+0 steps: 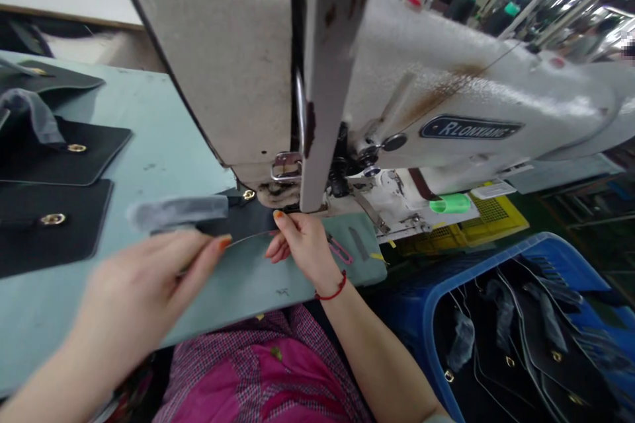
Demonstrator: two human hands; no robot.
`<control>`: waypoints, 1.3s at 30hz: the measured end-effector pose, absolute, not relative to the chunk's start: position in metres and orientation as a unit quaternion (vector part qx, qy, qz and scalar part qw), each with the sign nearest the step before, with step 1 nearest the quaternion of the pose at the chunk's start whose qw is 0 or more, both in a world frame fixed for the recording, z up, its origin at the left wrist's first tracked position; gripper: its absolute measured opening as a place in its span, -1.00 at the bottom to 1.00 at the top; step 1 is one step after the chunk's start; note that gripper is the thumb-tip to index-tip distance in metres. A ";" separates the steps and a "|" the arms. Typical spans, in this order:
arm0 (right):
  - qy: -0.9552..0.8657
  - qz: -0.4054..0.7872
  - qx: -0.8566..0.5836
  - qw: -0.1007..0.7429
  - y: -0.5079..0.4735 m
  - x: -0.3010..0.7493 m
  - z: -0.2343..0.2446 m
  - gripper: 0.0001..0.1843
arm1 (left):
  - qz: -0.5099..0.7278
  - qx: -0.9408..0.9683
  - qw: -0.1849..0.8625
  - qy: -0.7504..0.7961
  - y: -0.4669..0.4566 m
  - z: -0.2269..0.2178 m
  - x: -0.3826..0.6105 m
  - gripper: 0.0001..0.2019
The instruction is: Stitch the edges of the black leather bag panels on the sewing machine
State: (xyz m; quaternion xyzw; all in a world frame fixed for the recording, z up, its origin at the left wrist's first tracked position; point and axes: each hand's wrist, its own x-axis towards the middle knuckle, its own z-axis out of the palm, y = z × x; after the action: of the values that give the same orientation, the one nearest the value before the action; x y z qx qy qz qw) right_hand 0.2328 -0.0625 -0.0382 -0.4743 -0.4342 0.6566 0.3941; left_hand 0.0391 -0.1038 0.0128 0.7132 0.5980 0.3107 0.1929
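A black leather-like panel [255,218] with a gold clasp and a plastic-wrapped strap [183,210] lies under the head of the sewing machine [282,175]. My left hand [153,277] pinches thumb and finger at the near left end of a thin pale edge that runs along this panel. Close to the needle area, my right hand [302,244] has its thumb on the panel's near edge, with the fingers curled below. The stitching point is hidden behind the machine's upright guard and my right thumb.
Black panels with gold clasps [77,148] lie on the pale green table [149,125] at left. Pink-handled snips [340,250] rest right of my right hand. A blue basket [426,304] of similar panels stands at lower right, a yellow crate [501,221] behind it.
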 end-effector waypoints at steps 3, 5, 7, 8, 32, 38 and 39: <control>-0.459 0.632 -0.485 0.393 -0.063 0.235 -0.036 -0.43 | 0.359 0.582 0.478 0.551 -0.133 -0.022 0.072 -0.64; -0.474 0.614 -0.495 0.391 -0.063 0.236 -0.034 -0.43 | 0.409 0.420 0.640 0.497 -0.128 -0.044 0.091 -0.62; -0.490 0.593 -0.507 0.387 -0.063 0.236 -0.032 -0.43 | 0.459 0.301 0.707 0.445 -0.111 -0.058 0.101 -0.52; -0.501 0.581 -0.514 0.383 -0.062 0.236 -0.031 -0.44 | 0.477 0.263 0.715 0.438 -0.102 -0.061 0.104 -0.47; -0.505 0.548 -0.495 0.446 -0.070 0.236 -0.029 -0.66 | 0.450 0.270 0.666 0.530 -0.069 -0.054 0.101 -0.50; -0.498 0.548 -0.496 0.453 -0.080 0.239 -0.035 -0.63 | 0.448 0.238 0.688 0.519 -0.069 -0.055 0.105 -0.52; -0.496 0.547 -0.499 0.454 -0.084 0.240 -0.038 -0.62 | 0.449 0.240 0.685 0.521 -0.069 -0.055 0.105 -0.53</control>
State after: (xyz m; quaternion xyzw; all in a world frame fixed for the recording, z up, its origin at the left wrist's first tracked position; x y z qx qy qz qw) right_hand 0.2396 -0.0844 -0.0378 -0.4986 -0.4956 0.5471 0.4543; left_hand 0.1049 -0.0686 -0.0552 0.2398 0.5211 0.4493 0.6849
